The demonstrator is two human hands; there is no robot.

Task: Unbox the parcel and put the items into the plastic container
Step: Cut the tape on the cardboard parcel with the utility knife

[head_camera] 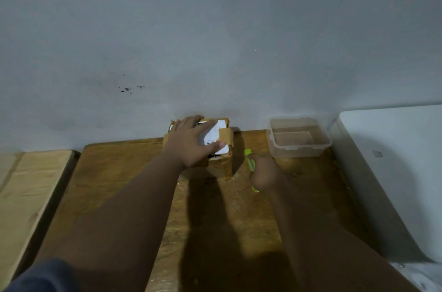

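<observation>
Left hand (191,141) on taped parcel (222,133), right hand (264,172) gripping cutter (248,155); plastic container (299,137) empty

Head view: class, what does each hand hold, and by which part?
Right hand grips the yellow-green cutter around its middle, both ends showing. Left hand holds nothing; it presses flat on the parcel's top.
</observation>
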